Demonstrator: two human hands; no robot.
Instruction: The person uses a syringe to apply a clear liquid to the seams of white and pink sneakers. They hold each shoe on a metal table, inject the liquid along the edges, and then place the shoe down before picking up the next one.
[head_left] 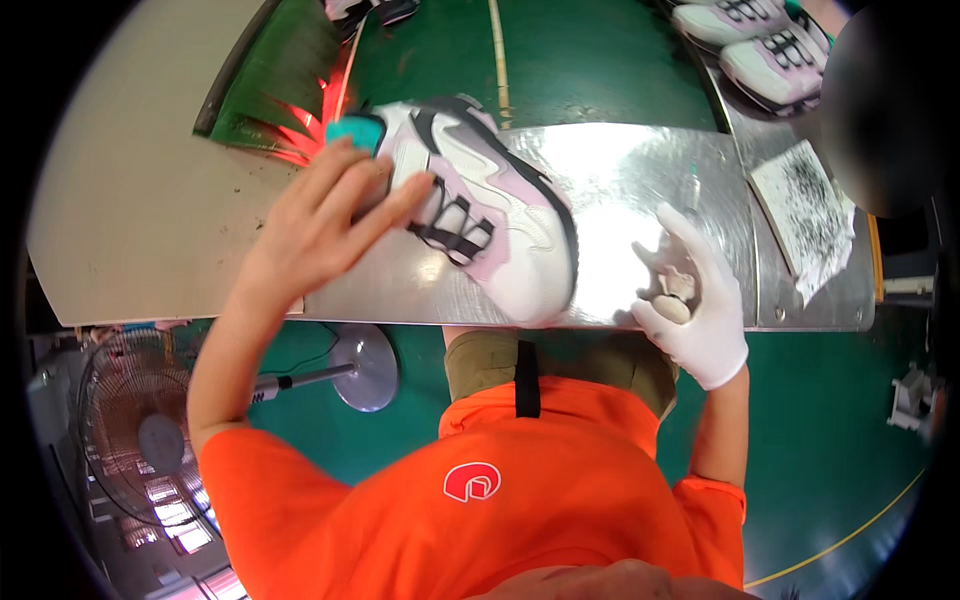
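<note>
Sneaker (505, 200), tilted on its side at the near edge of the metal desk (650, 150), fills the middle of my head view; its sole (569, 215) and black laces (470, 242) are already in place, so I judge it largely made; my bare left hand (310, 222) has its fingers bent around the teal-lined collar (350, 131); my gloved right hand (714, 322) has its fingers half curled about a small pale lump (675, 303), apart from the sneaker; handling looks under way, yet how much remains I cannot tell.
</note>
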